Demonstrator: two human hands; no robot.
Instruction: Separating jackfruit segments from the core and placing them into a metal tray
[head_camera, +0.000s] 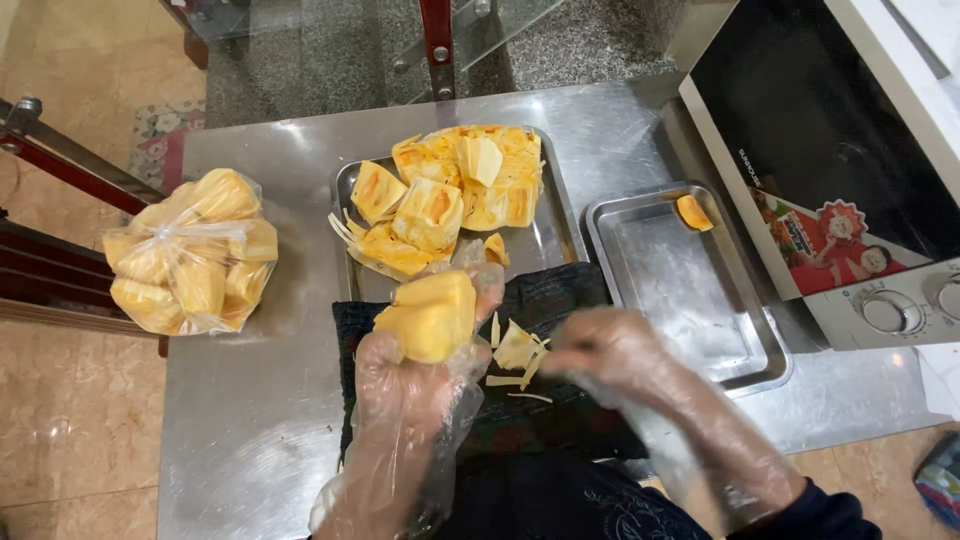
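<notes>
My left hand (405, 385), in a thin clear plastic glove, grips a yellow chunk of jackfruit (428, 315) above a dark cloth (545, 300). My right hand (620, 355), also gloved and blurred, hovers just right of it over pale fibre scraps (517, 350) lying on the cloth; it holds nothing that I can see. Behind the hands a steel tray (553, 240) carries several cut jackfruit pieces (450, 195).
A second steel tray (690, 290) at right holds one orange pod (693, 212). A clear plastic bag of jackfruit chunks (190, 255) sits at the steel table's left edge. A white oven (850, 170) stands at the far right. Tiled floor lies left.
</notes>
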